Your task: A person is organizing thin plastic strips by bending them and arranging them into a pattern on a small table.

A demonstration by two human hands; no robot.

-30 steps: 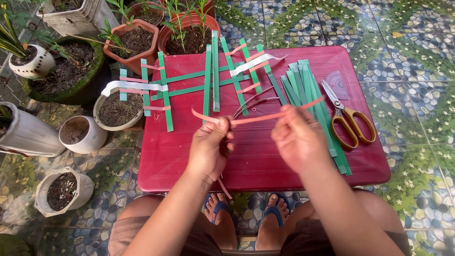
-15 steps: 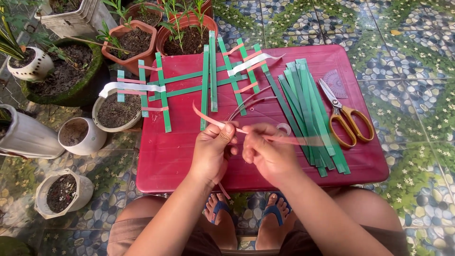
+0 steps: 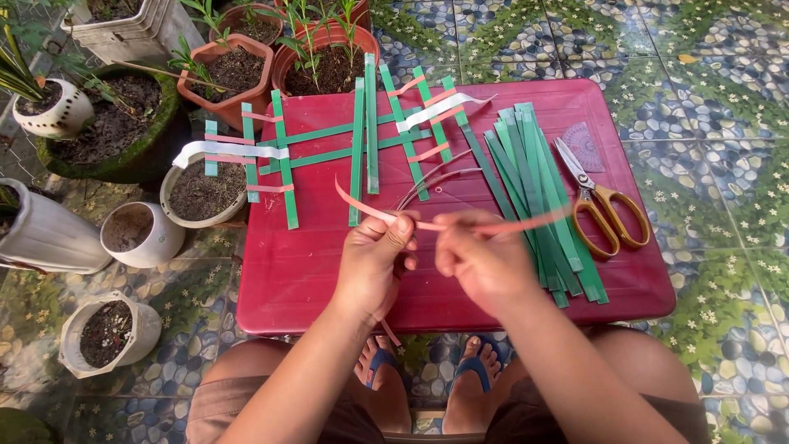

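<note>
Left hand: (image 3: 374,259) closed, thumb and fingers pinching the pink strip (image 3: 493,224) near its left end, above the near half of the table.
Right hand: (image 3: 481,259) closed too, fingertips nipping the same strip just beside the left hand; the two hands nearly touched.
Strip position: held in the air over the red table (image 3: 312,279), one short tail curling up to the left, the long tail running right across the bundle of green strips (image 3: 534,189).
How it would handle: looked thin, light and springy, like plastic band; it kept a curve rather than hanging limp. Probably slick, and likely to kink if folded hard.
Where to hold: flat faces between thumb and forefinger, close to the spot being worked, since the free ends would flick about.
Lattice: green strips (image 3: 362,152) crossed on the far half of the table, bound with white and pink bits.
Scissors: (image 3: 604,210) yellow-handled, lying at the right, just beside the bundle.
Surroundings: pots of soil (image 3: 197,189) at the left of the table, on a pebble-patterned floor.
</note>
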